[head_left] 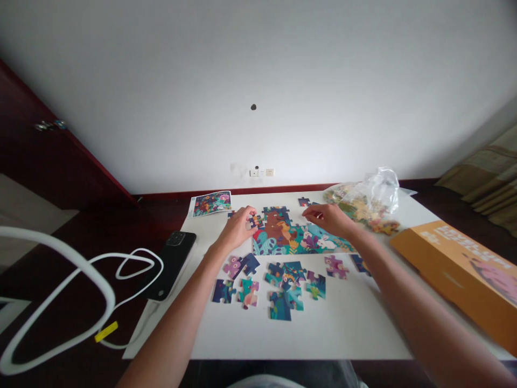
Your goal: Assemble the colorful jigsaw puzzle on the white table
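White wall [258, 97] rises behind a dark wood counter [161, 213], and a large white mat [307, 334] covers much of its top. Right of the mat lies an orange cardboard box [456, 269], while a crumpled clear plastic bag [377, 194] sits at the far right corner over a heap of bagged jigsaw pieces [359, 207]. Left of the mat are a black phone [172, 264] and a looped white cable [52, 233], and a printed picture sheet [210, 204] lies at the far left corner. Mid-mat, an assembled jigsaw section [278, 237] shows a brown bear among teal leaves, its top edge still ragged. A scattered group of loose jigsaw pieces [283, 285] remains on the near side, and a single piece [304, 201] lies beyond the section. The left hand [236, 229] rests at the section's left edge, its fingers [252, 213] curled down over a piece, though any grip cannot be told. The right hand [329, 218] is over the section's upper right, its fingers [311, 212] bent, and whether they hold anything cannot be told.
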`<state>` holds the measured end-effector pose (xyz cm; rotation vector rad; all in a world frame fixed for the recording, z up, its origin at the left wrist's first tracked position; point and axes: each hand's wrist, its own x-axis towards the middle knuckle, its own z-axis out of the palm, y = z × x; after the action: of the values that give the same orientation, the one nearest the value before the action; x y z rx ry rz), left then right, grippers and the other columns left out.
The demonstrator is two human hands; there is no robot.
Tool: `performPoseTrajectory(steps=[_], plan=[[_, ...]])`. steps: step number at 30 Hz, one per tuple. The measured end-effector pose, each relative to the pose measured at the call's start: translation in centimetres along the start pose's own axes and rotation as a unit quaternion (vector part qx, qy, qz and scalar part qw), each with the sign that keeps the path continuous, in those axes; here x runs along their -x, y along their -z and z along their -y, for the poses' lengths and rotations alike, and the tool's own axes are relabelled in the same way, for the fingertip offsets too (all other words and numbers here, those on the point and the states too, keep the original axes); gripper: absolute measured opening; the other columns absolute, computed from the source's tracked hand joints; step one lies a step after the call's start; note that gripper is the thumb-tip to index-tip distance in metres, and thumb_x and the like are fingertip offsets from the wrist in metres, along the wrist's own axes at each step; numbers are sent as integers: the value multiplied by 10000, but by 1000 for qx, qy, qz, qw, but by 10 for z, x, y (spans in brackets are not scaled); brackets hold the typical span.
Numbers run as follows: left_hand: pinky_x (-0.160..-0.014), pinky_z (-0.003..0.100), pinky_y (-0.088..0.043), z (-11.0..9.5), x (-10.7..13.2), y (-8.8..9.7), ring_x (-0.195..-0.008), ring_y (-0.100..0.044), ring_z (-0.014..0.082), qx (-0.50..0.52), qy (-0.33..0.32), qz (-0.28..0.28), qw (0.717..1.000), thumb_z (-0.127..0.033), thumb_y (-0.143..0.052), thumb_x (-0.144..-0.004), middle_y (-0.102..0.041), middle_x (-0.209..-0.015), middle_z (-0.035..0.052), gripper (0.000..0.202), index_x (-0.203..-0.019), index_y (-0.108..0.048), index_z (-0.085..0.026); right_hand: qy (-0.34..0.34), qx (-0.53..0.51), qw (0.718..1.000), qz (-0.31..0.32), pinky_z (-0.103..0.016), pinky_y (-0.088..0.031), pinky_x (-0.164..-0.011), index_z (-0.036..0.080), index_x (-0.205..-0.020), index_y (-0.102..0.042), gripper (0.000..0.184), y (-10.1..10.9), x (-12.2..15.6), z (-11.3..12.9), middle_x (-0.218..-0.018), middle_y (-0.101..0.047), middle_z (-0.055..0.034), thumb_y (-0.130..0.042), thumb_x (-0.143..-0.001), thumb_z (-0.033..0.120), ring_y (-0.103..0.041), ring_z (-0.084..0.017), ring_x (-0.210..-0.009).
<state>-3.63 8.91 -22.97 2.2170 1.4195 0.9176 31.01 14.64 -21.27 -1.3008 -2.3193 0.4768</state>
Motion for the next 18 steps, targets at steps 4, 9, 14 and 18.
performPoseTrajectory(steps=[4, 9, 14, 18], plan=[[-1004, 368, -529, 4, 0, -6, -1082, -663, 216, 29, -19, 4, 999, -86, -707, -857, -665, -1177, 33, 339, -1140, -619, -251, 11, -5, 1000, 13, -276, -526, -723, 239, -984, -781, 216, -6, 0, 6, -898, -806, -21, -581, -921, 291, -741, -191, -787], [-1023, 372, -513, 6, -1, -3, -1096, -656, 215, 7, -34, 0, 999, -68, -656, -888, -668, -1153, 43, 250, -1071, -675, -237, 10, -21, 1000, 16, -281, -527, -705, 229, -955, -780, 213, -11, -1, 5, -844, -799, -24, -578, -921, 287, -733, -188, -750], [-1059, 381, -485, 6, -1, -5, -1135, -647, 218, -11, -35, -4, 999, -94, -663, -908, -675, -1172, 40, 249, -1110, -685, -238, 4, -19, 1000, 0, -281, -544, -724, 233, -969, -785, 215, -10, -1, 1, -863, -801, -24, -582, -911, 273, -728, -181, -754], [-1073, 397, -476, 4, -1, -6, -1152, -635, 234, -46, -27, -4, 999, -134, -684, -917, -677, -1193, 44, 235, -1126, -696, -240, -7, -16, 999, -30, -279, -553, -723, 225, -981, -786, 214, -8, -2, -3, -875, -802, -31, -592, -906, 274, -714, -169, -718]])
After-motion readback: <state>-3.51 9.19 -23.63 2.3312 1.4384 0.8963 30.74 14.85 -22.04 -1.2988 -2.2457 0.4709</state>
